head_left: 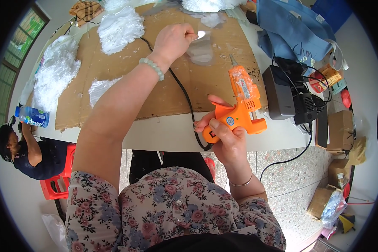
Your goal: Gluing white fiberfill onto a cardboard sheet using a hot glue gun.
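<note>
My right hand (226,136) grips an orange hot glue gun (239,110) near the table's front edge. The gun's metal nozzle points away from me, and clear plastic clings to its barrel. Farther forward, my left hand (174,41) is closed in a pinch on a thin translucent film piece (201,35), which shines with glare. Just below it, more see-through film (200,51) lies on the cardboard sheet (155,98). The gun's black cord (181,86) curves up across the cardboard and passes under my left wrist.
Piles of white, shiny film (56,73) and a stack (121,30) lie left and back. At right stand a dark grey box (278,94), tangled black cables (313,84) and a blue bag (296,29). A blue-labelled bottle (32,116) stands left, near a seated person (33,153).
</note>
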